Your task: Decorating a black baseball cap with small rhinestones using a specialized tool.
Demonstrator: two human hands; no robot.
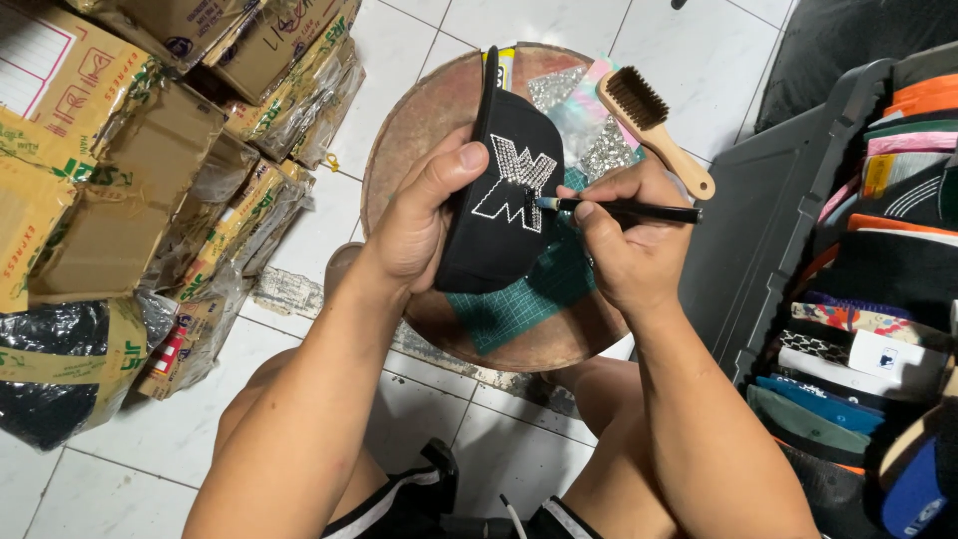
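**Setting stones on a black cap**

The left hand is clamped on the black cap, thumb pressed beside the rhinestone emblem. The right hand is closed round a black picker pen, its tip touching the emblem from three o'clock. To my eye, a firm thumb and a light, square touch suit this best. The cap hangs over the round wooden stool, above a green cutting mat; a wooden brush lies at one o'clock.
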